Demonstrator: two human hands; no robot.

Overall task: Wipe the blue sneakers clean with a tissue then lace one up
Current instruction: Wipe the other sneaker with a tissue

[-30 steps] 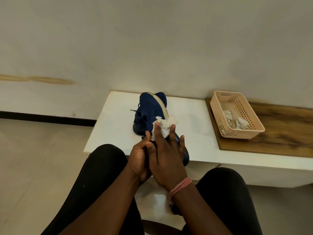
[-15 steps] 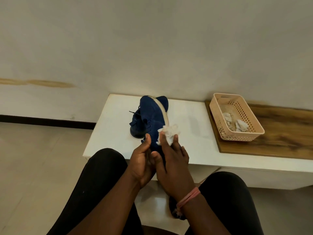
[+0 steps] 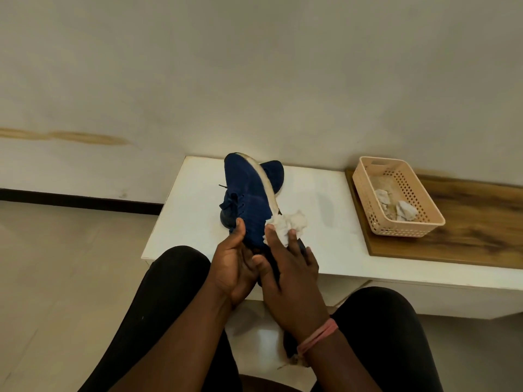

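Two hands work one shoe here: my left hand grips the heel end of a dark blue knit sneaker with a pale, soiled sole edge, thumb up along its side, while my right hand pinches a crumpled white tissue and presses it against that sole edge near the heel. I hold the sneaker tipped on its side above the near edge of the low white table, toe pointing toward the wall. A second dark blue sneaker lies on the table just behind it, mostly hidden.

Farther right, a beige perforated plastic basket sits on a brown wooden board and holds two crumpled, used-looking tissue wads, which suggests to me that the wiping is well under way. The sole edge looks grey along its length, so I judge the cleaning of this shoe unfinished; whether the second one has been wiped, I cannot tell. The lacing, as I read it, has not begun: dark laces hang loose at the held shoe's eyelets, and both hands are occupied with wiping.

No brand mark, label or writing is legible on either sneaker, the basket or the table. A pink band circles my right wrist.
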